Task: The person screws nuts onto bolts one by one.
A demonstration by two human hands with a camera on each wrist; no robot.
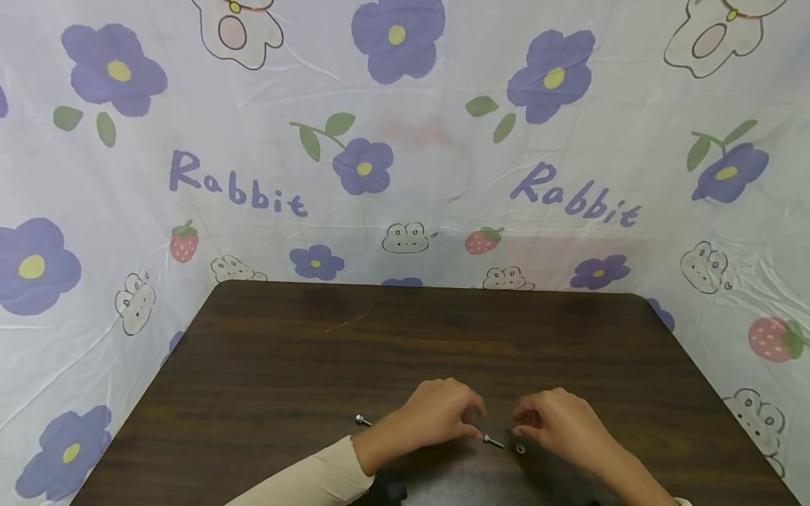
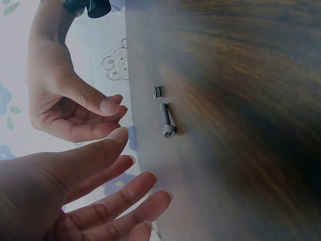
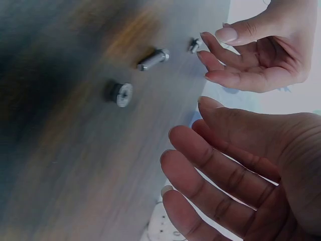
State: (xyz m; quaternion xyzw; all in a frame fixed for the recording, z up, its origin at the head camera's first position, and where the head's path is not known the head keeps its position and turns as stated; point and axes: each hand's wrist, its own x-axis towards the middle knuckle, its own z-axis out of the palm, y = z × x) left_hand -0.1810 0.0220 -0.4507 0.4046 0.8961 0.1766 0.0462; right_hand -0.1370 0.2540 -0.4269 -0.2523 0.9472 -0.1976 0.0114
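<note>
My left hand (image 1: 439, 414) hovers over the dark table, fingers loosely bent and holding nothing. Facing it, my right hand (image 1: 560, 425) is likewise relaxed, its fingers bent around empty air. Between and just below them lies a silver socket-head bolt (image 1: 493, 442), its head toward the left hand. A short ring-shaped metal piece (image 1: 520, 449) sits close to the bolt's shank end, beneath the right hand; from the right wrist it looks like a small flanged spool (image 3: 123, 95). A second bolt (image 1: 363, 420) lies beside the left wrist, partly covered by it.
The brown wood-grain table (image 1: 285, 358) has a rounded back edge. A cloth (image 1: 443, 176) printed with flowers and rabbits hangs behind and along both sides. Under the left sleeve, a dark object (image 1: 389, 490) shows at the front edge, mostly hidden.
</note>
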